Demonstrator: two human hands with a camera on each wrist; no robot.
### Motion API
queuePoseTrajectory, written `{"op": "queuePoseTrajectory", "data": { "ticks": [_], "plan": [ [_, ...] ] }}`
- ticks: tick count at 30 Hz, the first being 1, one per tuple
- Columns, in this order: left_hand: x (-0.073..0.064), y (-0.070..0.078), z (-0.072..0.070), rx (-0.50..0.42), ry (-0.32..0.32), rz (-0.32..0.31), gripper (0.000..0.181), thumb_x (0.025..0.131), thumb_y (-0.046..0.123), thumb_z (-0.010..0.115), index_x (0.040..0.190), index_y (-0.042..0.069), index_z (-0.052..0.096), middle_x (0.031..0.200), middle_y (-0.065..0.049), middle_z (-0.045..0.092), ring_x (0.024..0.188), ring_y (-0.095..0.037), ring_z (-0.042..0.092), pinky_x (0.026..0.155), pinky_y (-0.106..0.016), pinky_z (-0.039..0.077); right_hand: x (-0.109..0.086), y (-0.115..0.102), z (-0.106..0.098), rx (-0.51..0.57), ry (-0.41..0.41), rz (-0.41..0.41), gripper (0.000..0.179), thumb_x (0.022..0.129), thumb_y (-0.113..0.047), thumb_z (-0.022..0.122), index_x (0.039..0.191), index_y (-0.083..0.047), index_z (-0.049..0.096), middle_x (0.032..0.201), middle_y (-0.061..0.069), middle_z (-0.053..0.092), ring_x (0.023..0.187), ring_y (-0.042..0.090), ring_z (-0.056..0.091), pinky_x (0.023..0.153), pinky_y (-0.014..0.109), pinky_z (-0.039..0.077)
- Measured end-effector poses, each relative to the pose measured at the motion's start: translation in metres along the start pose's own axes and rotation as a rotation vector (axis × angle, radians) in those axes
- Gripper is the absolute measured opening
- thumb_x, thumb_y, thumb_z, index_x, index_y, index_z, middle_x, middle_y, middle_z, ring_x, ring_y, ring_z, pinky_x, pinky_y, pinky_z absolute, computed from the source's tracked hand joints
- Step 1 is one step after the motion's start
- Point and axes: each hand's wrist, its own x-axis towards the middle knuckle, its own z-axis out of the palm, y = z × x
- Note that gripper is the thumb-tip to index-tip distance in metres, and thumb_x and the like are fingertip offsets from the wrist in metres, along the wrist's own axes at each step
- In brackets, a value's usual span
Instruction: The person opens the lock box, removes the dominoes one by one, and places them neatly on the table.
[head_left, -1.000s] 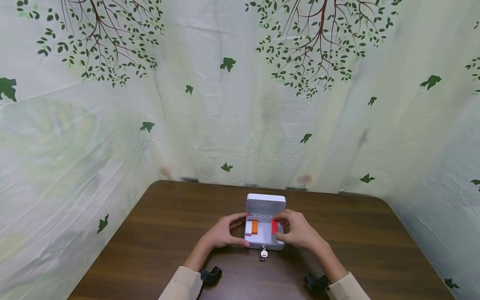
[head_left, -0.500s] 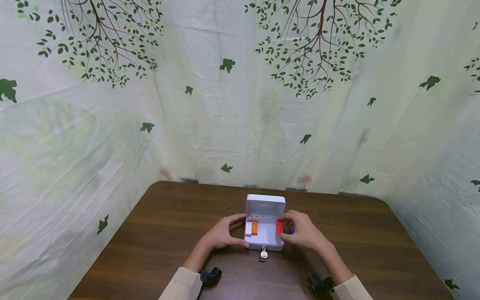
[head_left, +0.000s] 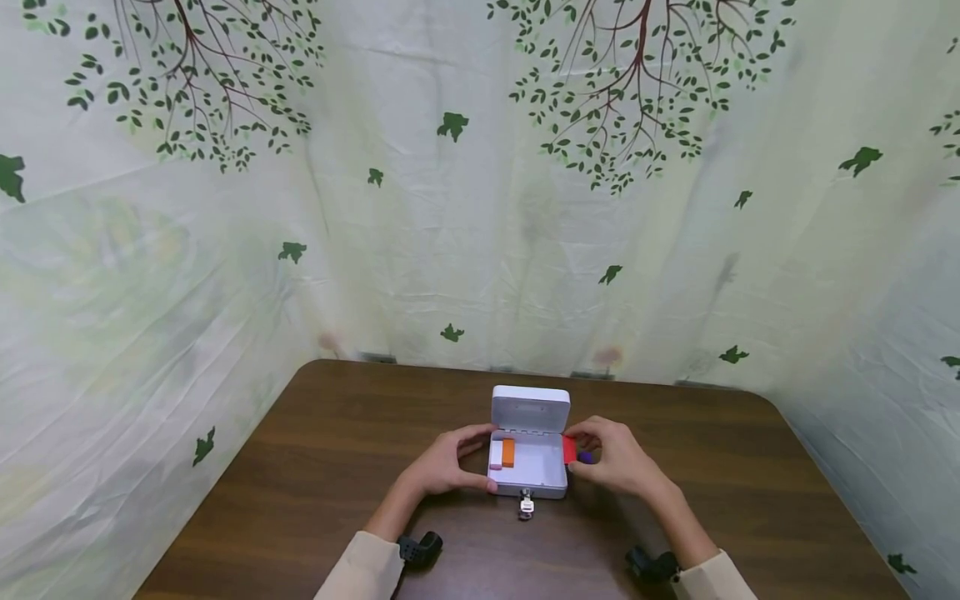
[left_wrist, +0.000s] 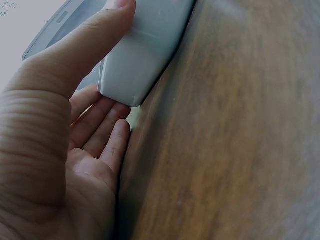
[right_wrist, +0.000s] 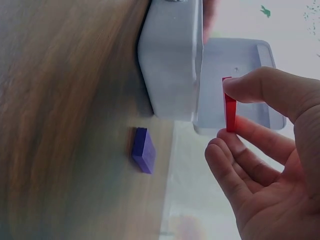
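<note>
An open white metal box [head_left: 531, 492] stands on the table with its hinged lid [head_left: 531, 408] raised at the back. My left hand [head_left: 448, 462] holds the box's left side, thumb at the front corner and fingers toward the rear. In the left wrist view the thumb [left_wrist: 95, 42] lies along the box's wall. My right hand [head_left: 611, 457] pinches a flat red block [head_left: 569, 450] between thumb and fingertips at the box's right rim. In the right wrist view the red block [right_wrist: 230, 111] is up at rim height. Inside the box, an orange block [head_left: 508, 452] lies beside a white block [head_left: 497, 454] on the left.
A purple block [right_wrist: 144, 150] lies on the brown table [head_left: 375, 400] just right of the box, partly behind my right hand in the head view. A metal latch [head_left: 527, 505] hangs from the box's front. Leaf-printed curtains [head_left: 420, 250] surround the table.
My right hand has moved right with the red block, from inside the box to its right rim. The purple block has come into view behind it. The left hand stays put.
</note>
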Motion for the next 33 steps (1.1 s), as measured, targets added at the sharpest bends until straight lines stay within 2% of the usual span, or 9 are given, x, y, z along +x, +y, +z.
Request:
{"op": "queuePoseTrajectory", "data": {
  "ticks": [7, 13, 21, 33],
  "plan": [
    [0.001, 0.002, -0.001, -0.008, 0.001, 0.001, 0.092, 0.075, 0.043, 0.093, 0.152, 0.02, 0.049, 0.157, 0.004, 0.049, 0.146, -0.018, 0.047, 0.119, -0.038, 0.041, -0.004, 0.006, -0.003, -0.023, -0.002, 0.022, 0.037, 0.079, -0.02, 0.085, 0.112, -0.009, 0.074, 0.101, -0.002, 0.068, 0.089, 0.017, 0.067, 0.081, 0.036, 0.063],
    [0.0, 0.0, -0.001, -0.006, 0.002, -0.001, 0.093, 0.074, 0.043, 0.093, 0.152, 0.02, 0.049, 0.157, 0.005, 0.049, 0.146, -0.017, 0.047, 0.119, -0.037, 0.041, -0.009, 0.011, -0.002, -0.012, 0.002, 0.049, 0.037, 0.079, -0.018, 0.086, 0.113, -0.009, 0.074, 0.101, -0.002, 0.068, 0.089, 0.018, 0.067, 0.081, 0.039, 0.063],
    [-0.001, -0.001, 0.0, -0.005, 0.002, -0.002, 0.093, 0.074, 0.043, 0.093, 0.152, 0.02, 0.049, 0.157, 0.005, 0.049, 0.146, -0.016, 0.047, 0.119, -0.036, 0.041, -0.014, 0.02, -0.002, -0.002, 0.001, 0.04, 0.036, 0.08, -0.015, 0.085, 0.113, -0.008, 0.073, 0.103, -0.001, 0.068, 0.089, 0.019, 0.068, 0.081, 0.034, 0.063],
    [-0.002, -0.001, 0.0, -0.016, 0.001, -0.001, 0.092, 0.075, 0.042, 0.093, 0.153, 0.019, 0.048, 0.157, 0.001, 0.049, 0.145, -0.02, 0.048, 0.119, -0.038, 0.041, -0.02, 0.026, -0.004, -0.01, 0.016, 0.064, 0.035, 0.081, -0.013, 0.083, 0.114, -0.007, 0.073, 0.105, 0.001, 0.069, 0.09, 0.02, 0.067, 0.081, 0.034, 0.062]
  ]
}}
